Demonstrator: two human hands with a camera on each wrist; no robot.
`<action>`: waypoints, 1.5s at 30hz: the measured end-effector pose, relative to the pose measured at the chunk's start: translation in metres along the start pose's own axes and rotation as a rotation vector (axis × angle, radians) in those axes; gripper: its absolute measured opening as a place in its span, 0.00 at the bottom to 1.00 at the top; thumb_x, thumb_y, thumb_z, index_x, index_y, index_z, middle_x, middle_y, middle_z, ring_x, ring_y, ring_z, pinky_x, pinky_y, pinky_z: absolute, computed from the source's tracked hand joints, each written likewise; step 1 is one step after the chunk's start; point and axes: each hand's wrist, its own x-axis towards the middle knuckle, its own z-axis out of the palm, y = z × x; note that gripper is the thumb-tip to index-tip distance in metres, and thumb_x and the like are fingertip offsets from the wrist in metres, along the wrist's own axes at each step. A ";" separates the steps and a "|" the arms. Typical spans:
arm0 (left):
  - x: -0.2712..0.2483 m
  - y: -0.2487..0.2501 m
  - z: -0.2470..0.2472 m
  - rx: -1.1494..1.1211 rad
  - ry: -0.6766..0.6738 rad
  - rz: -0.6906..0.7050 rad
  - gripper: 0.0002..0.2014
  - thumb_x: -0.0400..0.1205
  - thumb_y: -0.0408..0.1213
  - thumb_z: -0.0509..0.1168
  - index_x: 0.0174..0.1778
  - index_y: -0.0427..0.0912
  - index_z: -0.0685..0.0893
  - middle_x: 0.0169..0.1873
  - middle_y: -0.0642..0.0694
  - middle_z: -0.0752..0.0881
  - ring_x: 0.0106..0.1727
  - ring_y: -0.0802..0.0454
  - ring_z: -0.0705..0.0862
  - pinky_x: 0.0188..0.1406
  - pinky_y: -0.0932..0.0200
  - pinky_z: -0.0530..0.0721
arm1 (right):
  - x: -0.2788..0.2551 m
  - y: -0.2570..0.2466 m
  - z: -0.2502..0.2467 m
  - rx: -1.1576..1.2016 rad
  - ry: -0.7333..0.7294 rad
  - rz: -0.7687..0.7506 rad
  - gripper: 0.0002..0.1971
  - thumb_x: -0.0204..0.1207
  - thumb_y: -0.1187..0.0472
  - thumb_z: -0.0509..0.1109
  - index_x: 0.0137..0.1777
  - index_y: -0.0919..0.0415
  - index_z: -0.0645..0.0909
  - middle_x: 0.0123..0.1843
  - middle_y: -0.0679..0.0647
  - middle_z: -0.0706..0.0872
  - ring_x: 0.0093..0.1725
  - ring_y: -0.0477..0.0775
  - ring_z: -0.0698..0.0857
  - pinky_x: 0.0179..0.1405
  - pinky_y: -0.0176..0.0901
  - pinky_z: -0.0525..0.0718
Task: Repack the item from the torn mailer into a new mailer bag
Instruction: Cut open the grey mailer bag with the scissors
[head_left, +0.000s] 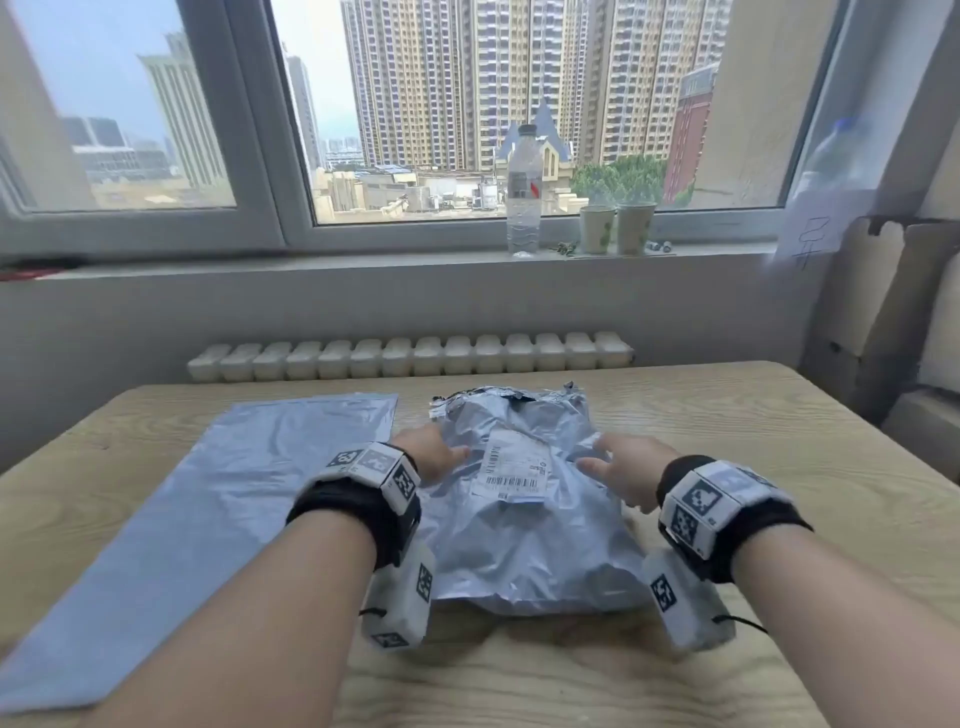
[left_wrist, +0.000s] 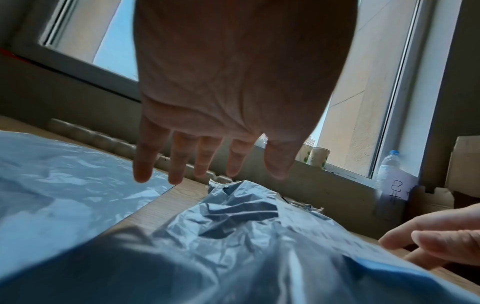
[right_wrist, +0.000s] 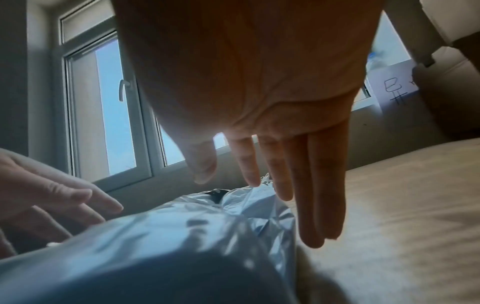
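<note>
A crumpled grey torn mailer (head_left: 519, 499) with a white shipping label (head_left: 514, 467) lies mid-table, its ragged open end (head_left: 509, 397) facing the window; something dark shows inside (right_wrist: 215, 193). A flat new grey mailer bag (head_left: 208, 478) lies to its left. My left hand (head_left: 431, 457) hovers at the torn mailer's left side with straight spread fingers (left_wrist: 176, 164), holding nothing. My right hand (head_left: 618, 467) hovers at its right side, fingers (right_wrist: 306, 195) straight, also holding nothing. The torn mailer (left_wrist: 233, 236) bulges below both palms.
The wooden table (head_left: 727, 467) stands before a windowsill holding a water bottle (head_left: 523, 192) and two paper cups (head_left: 615, 226). A radiator (head_left: 410, 356) runs behind the table. Cardboard boxes (head_left: 893, 322) stand at the right.
</note>
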 end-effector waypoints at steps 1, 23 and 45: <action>-0.004 -0.002 0.004 0.006 -0.019 -0.002 0.30 0.86 0.54 0.54 0.80 0.38 0.64 0.71 0.38 0.78 0.68 0.43 0.79 0.69 0.48 0.77 | -0.007 -0.001 0.002 -0.005 -0.023 -0.015 0.23 0.84 0.47 0.58 0.76 0.54 0.71 0.70 0.56 0.81 0.44 0.48 0.78 0.31 0.31 0.68; -0.024 0.041 0.050 -0.011 -0.135 0.001 0.47 0.66 0.72 0.68 0.74 0.44 0.73 0.67 0.45 0.81 0.63 0.46 0.82 0.60 0.55 0.81 | -0.040 0.016 0.030 0.275 -0.256 -0.155 0.11 0.77 0.62 0.70 0.57 0.56 0.88 0.37 0.48 0.90 0.35 0.43 0.88 0.38 0.37 0.87; -0.026 0.052 0.018 -0.107 0.114 0.197 0.15 0.76 0.24 0.60 0.55 0.44 0.77 0.59 0.45 0.83 0.60 0.47 0.81 0.62 0.54 0.80 | -0.008 0.076 0.017 0.279 0.225 0.380 0.28 0.78 0.39 0.62 0.70 0.59 0.76 0.67 0.59 0.82 0.64 0.62 0.81 0.61 0.49 0.77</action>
